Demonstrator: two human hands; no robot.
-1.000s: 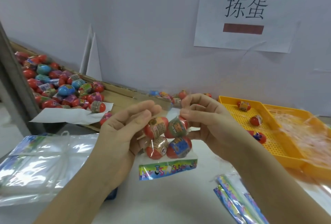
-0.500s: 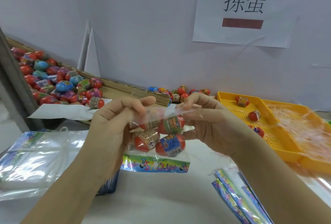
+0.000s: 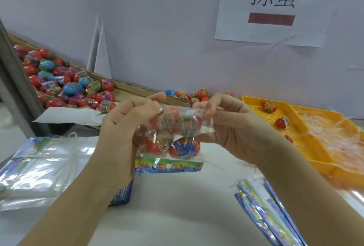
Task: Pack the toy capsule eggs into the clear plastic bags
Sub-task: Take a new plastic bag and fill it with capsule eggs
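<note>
A clear plastic bag (image 3: 169,165) with a colourful printed strip hangs upside down between my hands, above the white table. Several red capsule eggs (image 3: 178,137) with printed wrappers sit inside it. My left hand (image 3: 126,127) pinches the bag's upper left edge. My right hand (image 3: 228,123) pinches the upper right edge, so the opening is stretched flat between them. A pile of loose eggs (image 3: 65,84) fills the cardboard box at the left. A few more eggs (image 3: 197,96) lie by the wall.
A stack of empty bags (image 3: 43,169) lies at the left, more bags (image 3: 266,212) at the lower right. A yellow perforated tray (image 3: 307,147) on the right holds some eggs and plastic strips. A paper sign (image 3: 273,7) is taped to the wall.
Both hands moved slightly apart and pulled the bag's open end taut. The bag with its eggs shifted a little left and lower.
</note>
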